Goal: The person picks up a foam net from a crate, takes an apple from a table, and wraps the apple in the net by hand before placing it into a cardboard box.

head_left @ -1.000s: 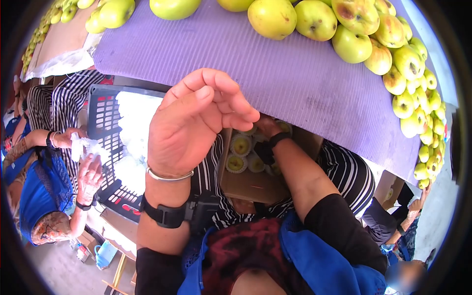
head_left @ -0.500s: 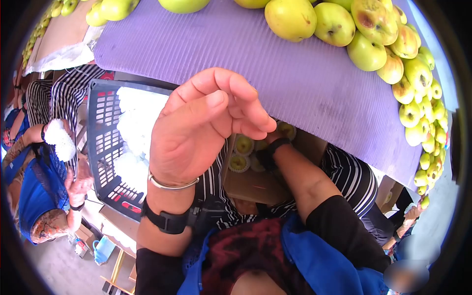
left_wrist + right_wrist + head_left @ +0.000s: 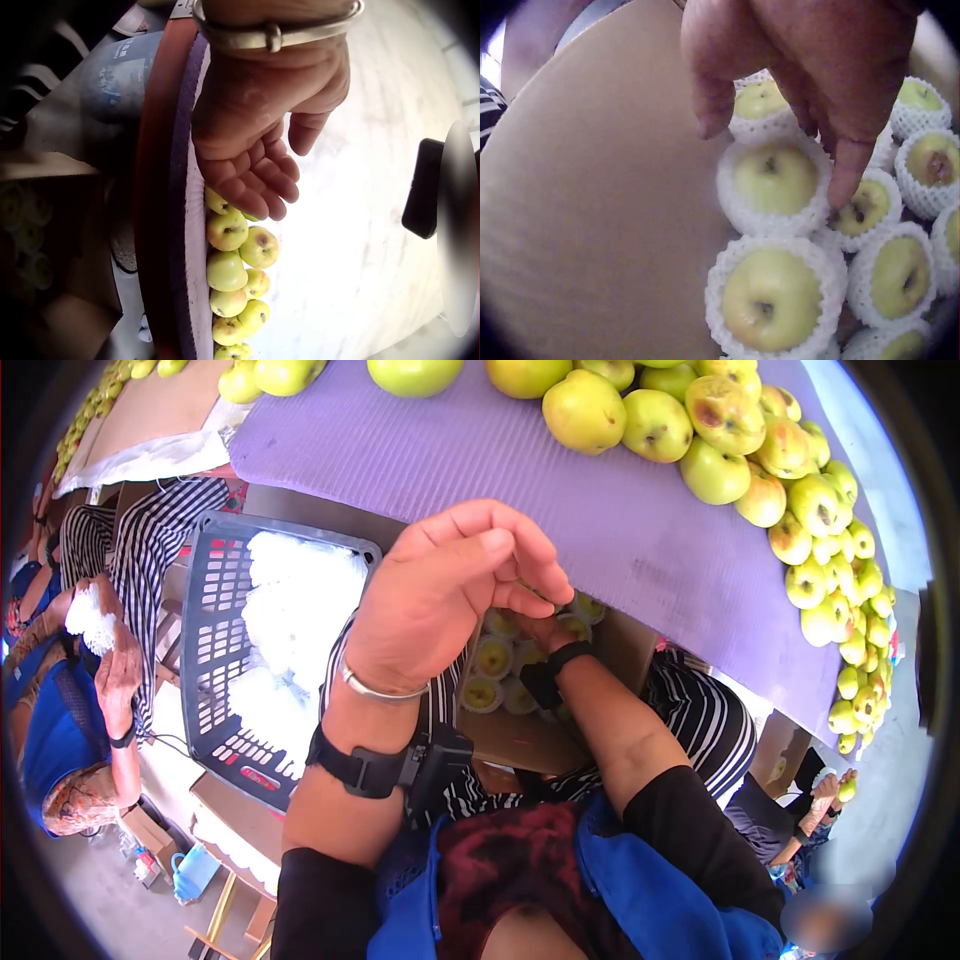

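Note:
My left hand [image 3: 440, 600], a metal bangle at its wrist, is raised near the edge of the purple ribbed mat [image 3: 500, 470]. Its fingers bend loosely around nothing. Below the mat's edge, my right hand [image 3: 545, 632] reaches into a cardboard box [image 3: 520, 745] of green apples in white foam nets. Seen from the right wrist, that hand [image 3: 802, 67] points down over the netted apples, thumb apart from the fingers. One fingertip is right at an apple [image 3: 862, 210]; a larger netted apple [image 3: 776, 180] sits just below the gap between thumb and fingers.
Loose yellow-green apples [image 3: 720, 470] line the mat's far and right sides. A dark plastic crate [image 3: 215, 650] heaped with white foam nets [image 3: 300, 610] stands at my left. Beyond it, another person's hands [image 3: 118, 670] handle white netting. Another person's hands [image 3: 825, 795] show at far right.
My left hand has shifted slightly right in the head view, its fingers still loosely bent. The right hand stays inside the box. The person at left has moved the white netting.

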Action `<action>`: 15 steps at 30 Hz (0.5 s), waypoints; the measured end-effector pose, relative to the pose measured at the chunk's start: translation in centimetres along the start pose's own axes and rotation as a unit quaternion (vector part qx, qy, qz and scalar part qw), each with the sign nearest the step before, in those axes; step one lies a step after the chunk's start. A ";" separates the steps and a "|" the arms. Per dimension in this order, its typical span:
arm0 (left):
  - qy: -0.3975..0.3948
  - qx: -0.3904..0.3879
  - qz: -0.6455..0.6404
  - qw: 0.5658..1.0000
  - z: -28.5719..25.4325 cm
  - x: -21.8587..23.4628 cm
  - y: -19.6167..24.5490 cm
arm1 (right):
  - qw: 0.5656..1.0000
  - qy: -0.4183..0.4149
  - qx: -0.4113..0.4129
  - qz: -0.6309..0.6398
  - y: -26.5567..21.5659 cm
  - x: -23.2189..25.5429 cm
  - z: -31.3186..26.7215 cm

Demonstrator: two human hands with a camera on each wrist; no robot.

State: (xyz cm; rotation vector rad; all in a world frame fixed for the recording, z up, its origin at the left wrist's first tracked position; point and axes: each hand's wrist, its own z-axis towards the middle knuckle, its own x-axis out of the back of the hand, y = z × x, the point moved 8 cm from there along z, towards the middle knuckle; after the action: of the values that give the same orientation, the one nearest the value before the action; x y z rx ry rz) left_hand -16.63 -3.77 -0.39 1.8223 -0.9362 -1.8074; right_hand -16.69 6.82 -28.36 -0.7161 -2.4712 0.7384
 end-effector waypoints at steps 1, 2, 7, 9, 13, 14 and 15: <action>-0.005 0.012 0.059 0.998 -0.1 -0.4 -0.1 | 1.000 0.005 0.005 -0.006 0.1 0.3 0.0; -0.013 0.004 0.061 0.998 -0.5 -1.3 0.1 | 1.000 0.011 0.012 -0.012 0.1 0.8 0.0; -0.194 -0.204 0.425 0.860 -6.2 -11.3 2.2 | 0.999 0.024 -0.028 0.006 2.2 2.6 -3.7; -0.283 -0.242 0.444 0.815 -10.0 -16.0 2.8 | 0.998 0.016 -0.066 0.005 1.6 2.9 -6.1; -0.079 -0.530 0.292 0.792 -15.8 -21.2 5.4 | 0.999 0.013 -0.049 -0.017 -2.0 2.7 -12.1; -0.078 -0.531 0.300 0.789 -16.3 -22.1 5.8 | 1.000 0.001 0.010 -0.025 -2.9 2.4 -13.2; -0.077 -0.558 0.269 0.781 -17.5 -22.9 6.9 | 0.997 -0.013 0.071 -0.033 -3.9 2.1 -14.6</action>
State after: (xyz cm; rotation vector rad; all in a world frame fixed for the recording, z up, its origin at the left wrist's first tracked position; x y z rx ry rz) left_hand 0.82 4.59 22.06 0.5778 -0.2066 -1.5503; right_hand -11.56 10.53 -14.51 -0.5727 -2.4232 0.8928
